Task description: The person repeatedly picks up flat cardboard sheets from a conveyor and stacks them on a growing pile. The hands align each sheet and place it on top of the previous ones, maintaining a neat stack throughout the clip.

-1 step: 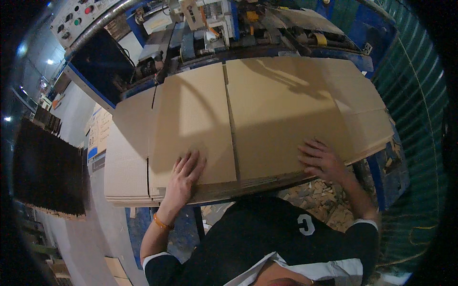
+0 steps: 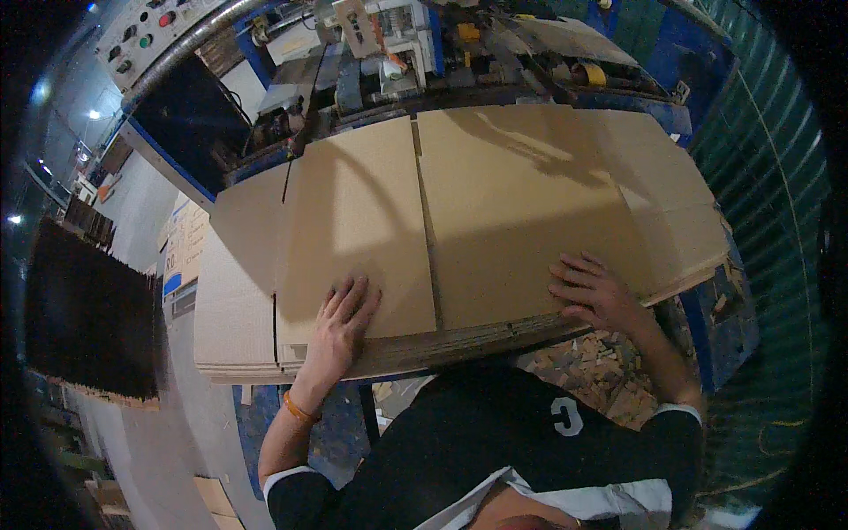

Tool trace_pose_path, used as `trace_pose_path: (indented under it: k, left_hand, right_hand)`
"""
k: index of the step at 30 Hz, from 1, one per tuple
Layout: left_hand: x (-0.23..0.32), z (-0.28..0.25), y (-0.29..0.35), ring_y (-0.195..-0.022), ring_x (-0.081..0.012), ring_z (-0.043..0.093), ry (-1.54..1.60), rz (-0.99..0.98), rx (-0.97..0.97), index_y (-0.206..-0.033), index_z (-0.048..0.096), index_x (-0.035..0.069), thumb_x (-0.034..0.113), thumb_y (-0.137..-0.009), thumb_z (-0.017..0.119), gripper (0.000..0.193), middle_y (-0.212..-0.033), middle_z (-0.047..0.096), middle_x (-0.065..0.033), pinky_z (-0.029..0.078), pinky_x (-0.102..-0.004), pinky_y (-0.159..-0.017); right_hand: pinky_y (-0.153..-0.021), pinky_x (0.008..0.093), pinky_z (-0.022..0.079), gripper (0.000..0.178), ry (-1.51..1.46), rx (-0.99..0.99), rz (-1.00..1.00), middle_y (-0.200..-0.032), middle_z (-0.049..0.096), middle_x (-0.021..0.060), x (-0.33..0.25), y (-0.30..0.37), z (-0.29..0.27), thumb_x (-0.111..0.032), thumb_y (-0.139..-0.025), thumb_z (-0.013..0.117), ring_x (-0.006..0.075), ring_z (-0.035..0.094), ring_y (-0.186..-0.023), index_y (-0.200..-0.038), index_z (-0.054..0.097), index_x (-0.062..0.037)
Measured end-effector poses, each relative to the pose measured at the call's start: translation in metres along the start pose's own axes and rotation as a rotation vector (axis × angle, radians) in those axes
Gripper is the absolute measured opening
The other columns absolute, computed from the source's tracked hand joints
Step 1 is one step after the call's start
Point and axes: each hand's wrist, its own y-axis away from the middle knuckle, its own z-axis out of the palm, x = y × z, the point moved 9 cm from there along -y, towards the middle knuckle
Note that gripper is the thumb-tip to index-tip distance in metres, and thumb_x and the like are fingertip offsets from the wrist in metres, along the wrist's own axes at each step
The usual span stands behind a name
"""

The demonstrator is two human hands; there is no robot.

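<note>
A stack of flat brown cardboard box blanks point(image 2: 521, 203) lies before me, cut by narrow slots and creased into panels. My left hand point(image 2: 346, 314) rests on the top sheet near its front edge, left of the middle slot, fingers stretched out. Nearer the right end, my right hand point(image 2: 594, 290) lies on the same sheet with its fingers spread. Neither hand grips anything. Layered sheet edges show along the stack's front, between my hands. The far edge of the stack meets a machine point(image 2: 389, 75) with belts and rollers.
A control panel with coloured buttons point(image 2: 146, 40) sits at the upper left. Dark stacked board point(image 2: 93, 309) stands on the floor at left. Cardboard scraps point(image 2: 609, 371) lie below the stack's front edge. Green corrugated sheeting point(image 2: 768, 221) runs along the right.
The top sheet has shifted very slightly away from me, baring a little more of the layered front edges. My right hand has moved slightly left and away; my left hand has barely moved.
</note>
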Motion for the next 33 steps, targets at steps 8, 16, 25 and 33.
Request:
trace_pose_path:
  k: [8, 16, 25, 33]
  left_hand:
    - [-0.12, 0.007, 0.007, -0.127, -0.0262, 0.036, 0.959, -0.317, 0.099, -0.129, 0.04, -0.003, 0.004, -0.077, 0.061, 0.057, -0.135, 0.039, -0.0168, 0.028, -0.0371, -0.105]
    - [-0.305, 0.041, -0.042, -0.062, -0.0222, 0.055, 0.668, -0.746, 0.156, -0.092, 0.063, -0.004, 0.032, -0.091, 0.043, 0.041, -0.068, 0.059, -0.0091, 0.043, -0.0373, -0.059]
    - [-0.282, 0.02, -0.047, -0.088, -0.0417, 0.059, 0.163, -0.675, 0.389, -0.098, 0.062, -0.002, 0.037, -0.091, 0.041, 0.045, -0.091, 0.061, -0.0259, 0.045, -0.0458, -0.077]
    - [-0.249, 0.019, -0.051, -0.093, -0.0396, 0.057, -0.018, -0.795, 0.245, -0.092, 0.06, 0.0, 0.037, -0.092, 0.037, 0.043, -0.096, 0.06, -0.0237, 0.045, -0.0485, -0.077]
  right_hand:
    - [-0.087, 0.0386, 0.042, 0.037, -0.215, 0.478, 0.874, -0.108, 0.06, 0.0155, 0.198, 0.033, -0.044, -0.03, -0.091, 0.048, 0.0276, 0.056, -0.1, -0.119, 0.053, -0.0059]
    - [-0.074, 0.0342, 0.046, 0.037, -0.414, 0.252, 0.996, -0.094, 0.063, 0.0111, 0.326, 0.006, -0.001, -0.032, -0.09, 0.05, 0.023, 0.059, -0.078, -0.108, 0.058, -0.0007]
    - [-0.074, 0.0345, 0.046, 0.04, -0.369, 0.455, 1.016, -0.09, 0.065, 0.0197, 0.295, 0.012, -0.01, -0.034, -0.085, 0.054, 0.0262, 0.063, -0.082, -0.098, 0.062, 0.0034]
    - [-0.062, 0.0382, 0.045, 0.029, -0.074, 0.623, 0.894, -0.07, 0.062, 0.0183, 0.278, 0.004, -0.027, -0.029, -0.083, 0.058, 0.0269, 0.061, -0.063, -0.083, 0.066, -0.0008]
